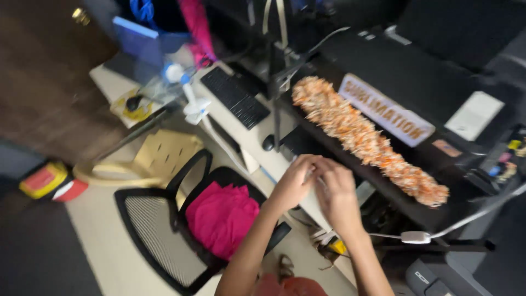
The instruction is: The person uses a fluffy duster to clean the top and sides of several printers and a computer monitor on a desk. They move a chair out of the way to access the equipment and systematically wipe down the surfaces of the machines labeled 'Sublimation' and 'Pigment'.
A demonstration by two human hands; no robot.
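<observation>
My left hand [293, 183] and my right hand [335, 189] meet fingertip to fingertip at the front edge of a black machine [416, 71], just below a long orange-and-white fluffy strip [364, 137] lying along its front ledge. The fingers of both hands are curled together; something small may be pinched between them, but blur hides it. The strip runs diagonally from upper left to lower right.
A black mesh office chair [153, 235] holds a pink cloth [222, 216] on its seat. A black keyboard [235, 97] and a dark mouse [268, 142] lie on the pale desk [244, 137]. A white cable with an inline switch [415, 237] hangs below the machine.
</observation>
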